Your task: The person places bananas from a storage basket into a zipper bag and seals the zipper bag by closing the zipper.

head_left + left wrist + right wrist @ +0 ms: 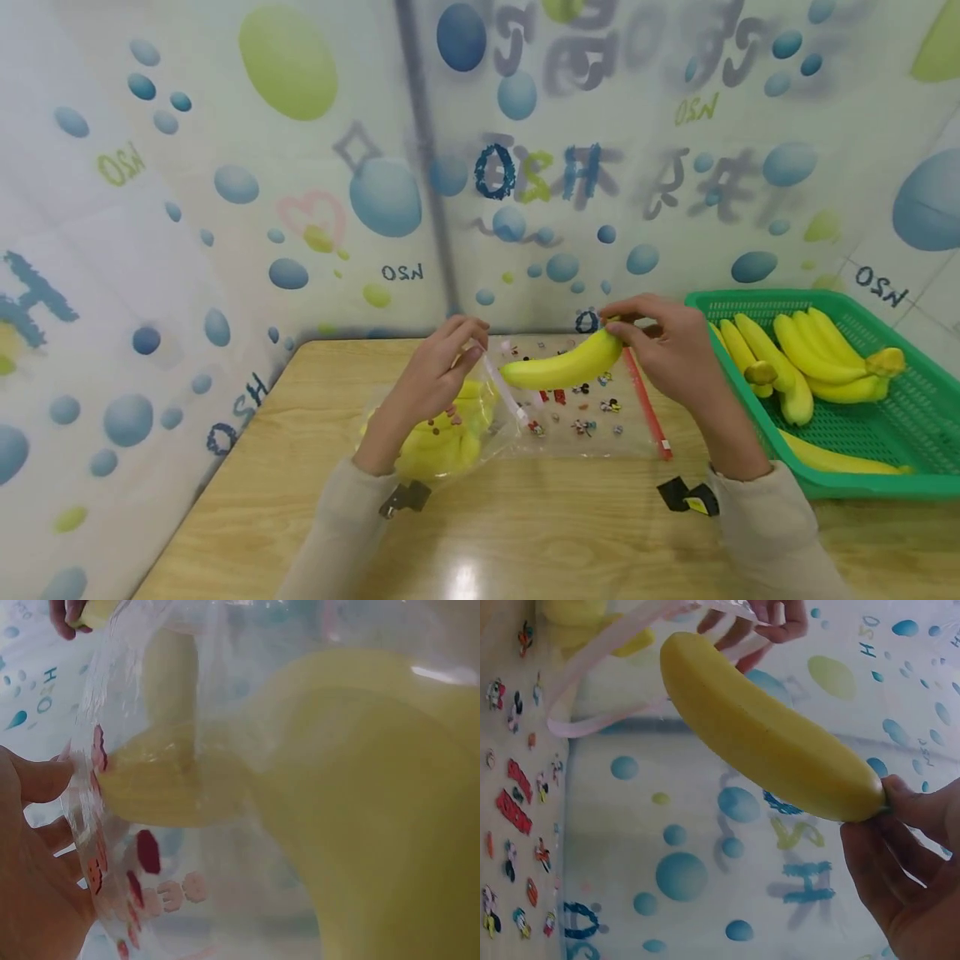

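Note:
My right hand (667,346) pinches a yellow banana (564,367) by one end and holds it in the air, its other end close to the mouth of a clear zip bag. In the right wrist view the whole banana (769,727) shows, thumb and fingers at its tip. My left hand (431,371) pinches the pink-white zip edge (504,387) of the bag and lifts it. Inside that bag several bananas (442,433) lie bunched on the left. From the left wrist, the clear film (157,862) fills most of the view, with blurred yellow fruit behind it.
A green plastic basket (862,479) with several bananas, some bunched, stands at the right. Flat on the wooden table (525,525) lies another clear printed bag (581,417) with a red zip strip (648,408). A patterned curtain (480,250) hangs behind the table.

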`<state>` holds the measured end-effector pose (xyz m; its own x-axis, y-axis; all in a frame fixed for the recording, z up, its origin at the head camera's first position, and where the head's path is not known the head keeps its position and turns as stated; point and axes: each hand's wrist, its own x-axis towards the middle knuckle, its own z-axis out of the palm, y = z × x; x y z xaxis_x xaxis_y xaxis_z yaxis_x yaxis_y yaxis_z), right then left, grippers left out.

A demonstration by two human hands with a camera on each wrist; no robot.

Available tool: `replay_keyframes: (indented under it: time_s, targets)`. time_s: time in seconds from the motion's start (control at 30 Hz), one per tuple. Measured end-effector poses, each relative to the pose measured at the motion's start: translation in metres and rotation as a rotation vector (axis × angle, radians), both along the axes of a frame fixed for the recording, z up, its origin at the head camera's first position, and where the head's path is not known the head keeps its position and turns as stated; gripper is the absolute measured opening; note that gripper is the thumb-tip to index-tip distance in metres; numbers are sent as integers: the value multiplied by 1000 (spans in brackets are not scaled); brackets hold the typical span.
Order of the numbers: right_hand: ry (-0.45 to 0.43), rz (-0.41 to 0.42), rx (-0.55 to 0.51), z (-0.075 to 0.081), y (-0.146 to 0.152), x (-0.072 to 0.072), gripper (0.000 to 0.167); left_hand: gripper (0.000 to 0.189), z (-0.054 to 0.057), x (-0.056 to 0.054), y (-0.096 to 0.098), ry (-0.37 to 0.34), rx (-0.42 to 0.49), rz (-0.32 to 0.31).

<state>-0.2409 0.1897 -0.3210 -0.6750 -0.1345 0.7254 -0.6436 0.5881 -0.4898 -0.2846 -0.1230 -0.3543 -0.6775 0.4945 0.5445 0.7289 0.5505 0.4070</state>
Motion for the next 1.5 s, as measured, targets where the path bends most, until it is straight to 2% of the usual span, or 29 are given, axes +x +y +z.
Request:
replay_keyframes:
  time_s: [0.2,0.33,0.73,0.93,1.13,1.27,1.5]
  targets:
    - [-158,123,-102,-20,-23,-14,14,12,1,1,0,-19,15,-9]
    - [-252,167,-183,-36,-36,-21,14,12,2,1,0,-25,14,-7]
    - [-436,226,-278,-69,-72,-23,16,12,2,1,2,-19,-3,4]
    - [-509,314,-301,-81,-84,-24,16,13,2,0,2,-12,-2,-8]
    - [-546,332,-247,-88,-88,-23,18,12,-1,0,3,-12,-2,-13]
    - [-523,313,-196,-91,-88,-23,18,13,-3,1,3,-18,-1,-16]
    - [-543,336,-202,-93,-87,-26,19,14,-1,2,4,-6,-1,-18]
